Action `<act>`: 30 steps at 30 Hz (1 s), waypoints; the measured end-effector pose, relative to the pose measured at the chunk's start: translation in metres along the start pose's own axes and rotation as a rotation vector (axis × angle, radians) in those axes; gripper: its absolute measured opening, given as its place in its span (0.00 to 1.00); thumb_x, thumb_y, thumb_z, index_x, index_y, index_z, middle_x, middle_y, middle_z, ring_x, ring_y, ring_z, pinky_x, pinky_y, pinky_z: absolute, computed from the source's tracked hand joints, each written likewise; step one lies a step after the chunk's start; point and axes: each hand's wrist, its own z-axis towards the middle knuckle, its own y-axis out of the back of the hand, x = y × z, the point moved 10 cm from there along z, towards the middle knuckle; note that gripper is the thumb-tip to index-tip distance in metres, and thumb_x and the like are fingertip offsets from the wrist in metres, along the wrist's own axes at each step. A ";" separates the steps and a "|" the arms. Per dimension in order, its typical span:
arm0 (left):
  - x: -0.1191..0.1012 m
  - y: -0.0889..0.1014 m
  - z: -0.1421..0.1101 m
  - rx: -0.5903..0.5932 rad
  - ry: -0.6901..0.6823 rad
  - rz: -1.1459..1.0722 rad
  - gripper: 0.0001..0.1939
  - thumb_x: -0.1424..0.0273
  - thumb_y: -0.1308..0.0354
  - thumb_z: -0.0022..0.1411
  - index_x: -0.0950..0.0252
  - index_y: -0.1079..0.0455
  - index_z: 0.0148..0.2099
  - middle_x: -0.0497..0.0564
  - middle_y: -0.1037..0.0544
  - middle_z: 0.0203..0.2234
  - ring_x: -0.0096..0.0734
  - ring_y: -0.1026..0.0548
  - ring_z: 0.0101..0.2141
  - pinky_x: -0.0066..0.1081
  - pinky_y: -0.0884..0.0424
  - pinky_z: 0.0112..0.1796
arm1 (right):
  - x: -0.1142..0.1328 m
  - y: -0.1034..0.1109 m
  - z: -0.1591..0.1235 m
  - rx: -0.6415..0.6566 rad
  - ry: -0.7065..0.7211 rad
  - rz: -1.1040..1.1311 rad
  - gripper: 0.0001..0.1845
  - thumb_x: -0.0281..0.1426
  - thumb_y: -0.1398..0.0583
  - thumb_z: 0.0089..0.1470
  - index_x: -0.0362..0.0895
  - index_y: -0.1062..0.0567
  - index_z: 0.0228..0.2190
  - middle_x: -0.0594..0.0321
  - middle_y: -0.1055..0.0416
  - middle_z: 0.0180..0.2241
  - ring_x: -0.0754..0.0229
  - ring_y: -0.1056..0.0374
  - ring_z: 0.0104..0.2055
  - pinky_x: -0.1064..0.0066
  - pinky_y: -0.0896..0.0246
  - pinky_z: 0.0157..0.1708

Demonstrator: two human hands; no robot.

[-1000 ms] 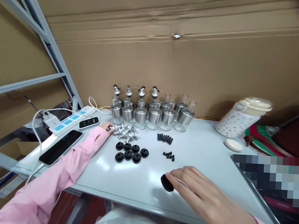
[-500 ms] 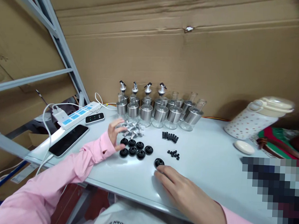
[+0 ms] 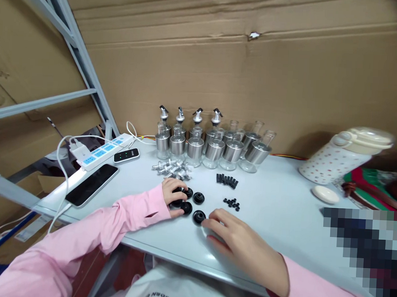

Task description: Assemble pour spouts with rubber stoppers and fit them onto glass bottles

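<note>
Fingers of the left hand (image 3: pixel 172 193) curl over black stepped caps (image 3: pixel 188 208), seemingly corralling them, grip unclear; the half-open right hand (image 3: pixel 243 241) touches the nearest cap (image 3: pixel 199 217), apparently steadying it, on a glossy grey table (image 3: pixel 272 194) with steel-banded glass bottles (image 3: pixel 215 149) lined up before a cardboard wall (image 3: pixel 189 64)

Taking the round caps (image 3: pixel 199 197) on the table (image 3: pixel 268 205) as the clock's centre, the fittings (image 3: pixel 175 168) lie in a heap at 11 o'clock, and the bottles (image 3: pixel 215 148) stand behind in two rows at 12 to 1, before the cardboard wall (image 3: pixel 189 68). The short tubes (image 3: pixel 227 180) lie at 2, with the flask (image 3: pixel 335 162) far beyond; the small rings (image 3: pixel 232 203) sit at 3, the phone (image 3: pixel 92 185) at 9, the power strip (image 3: pixel 107 152) at 10
</note>
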 end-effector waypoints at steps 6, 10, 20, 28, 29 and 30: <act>-0.001 0.000 0.001 -0.003 -0.002 0.035 0.14 0.60 0.50 0.55 0.61 0.29 0.39 0.55 0.29 0.41 0.39 0.33 0.44 0.40 0.41 0.46 | -0.001 -0.015 0.007 0.100 -0.040 -0.010 0.12 0.24 0.44 0.52 0.41 0.30 0.41 0.56 0.32 0.37 0.56 0.34 0.38 0.61 0.34 0.37; 0.001 0.003 0.001 0.015 0.032 0.041 0.15 0.61 0.49 0.53 0.62 0.30 0.40 0.56 0.30 0.43 0.40 0.33 0.45 0.44 0.44 0.49 | -0.003 -0.012 0.010 0.065 -0.039 -0.048 0.13 0.23 0.45 0.51 0.41 0.31 0.41 0.54 0.32 0.39 0.55 0.35 0.39 0.59 0.35 0.38; 0.008 -0.011 0.004 0.154 0.152 0.048 0.39 0.44 0.45 0.45 0.61 0.40 0.55 0.59 0.35 0.52 0.46 0.34 0.49 0.40 0.41 0.45 | -0.033 -0.016 0.022 -0.054 -0.181 -0.116 0.28 0.23 0.43 0.50 0.37 0.43 0.53 0.43 0.42 0.51 0.47 0.39 0.51 0.55 0.37 0.47; 0.010 -0.016 0.008 0.182 0.195 0.017 0.38 0.44 0.47 0.48 0.65 0.41 0.54 0.57 0.30 0.47 0.41 0.31 0.45 0.37 0.43 0.42 | -0.041 -0.025 0.044 0.069 -0.270 0.006 0.19 0.23 0.43 0.50 0.38 0.37 0.45 0.52 0.36 0.40 0.53 0.34 0.39 0.60 0.35 0.40; 0.010 -0.017 0.008 0.181 0.196 0.024 0.37 0.44 0.47 0.48 0.65 0.40 0.54 0.56 0.29 0.46 0.41 0.31 0.45 0.37 0.43 0.42 | -0.040 -0.025 0.046 0.075 -0.273 0.006 0.17 0.23 0.43 0.50 0.38 0.36 0.44 0.53 0.36 0.40 0.53 0.34 0.39 0.60 0.35 0.39; 0.011 -0.017 0.008 0.179 0.199 0.032 0.36 0.45 0.47 0.48 0.65 0.40 0.53 0.56 0.29 0.45 0.41 0.31 0.44 0.37 0.43 0.42 | -0.039 -0.025 0.048 0.077 -0.274 0.006 0.16 0.22 0.43 0.49 0.38 0.35 0.43 0.53 0.36 0.39 0.53 0.34 0.39 0.60 0.35 0.39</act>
